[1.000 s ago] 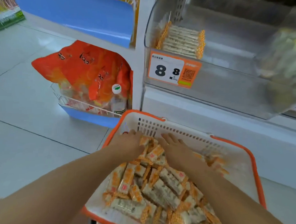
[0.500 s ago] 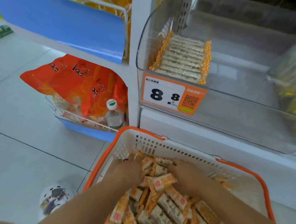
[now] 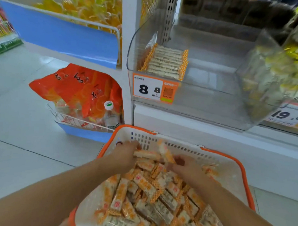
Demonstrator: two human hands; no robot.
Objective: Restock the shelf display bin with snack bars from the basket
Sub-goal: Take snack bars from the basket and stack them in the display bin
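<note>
Snack bars point(image 3: 146, 187) fill your basket point(image 3: 227, 168); your left hand point(image 3: 126, 153) and right hand point(image 3: 185, 166) each curl fingers around several at its far edge.

Orange snack bags point(image 3: 78, 86) fill a wire rack point(image 3: 73, 121) low on the left, a capped bottle point(image 3: 110, 115) beside them. Yellow packets point(image 3: 281, 66) crowd the neighbouring clear bin, above a 19.8 price tag point(image 3: 287, 116).

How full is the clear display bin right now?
Mostly empty: the clear plastic display bin holds one neat row of orange-ended snack bars at its left; the rest shows bare floor.
</note>
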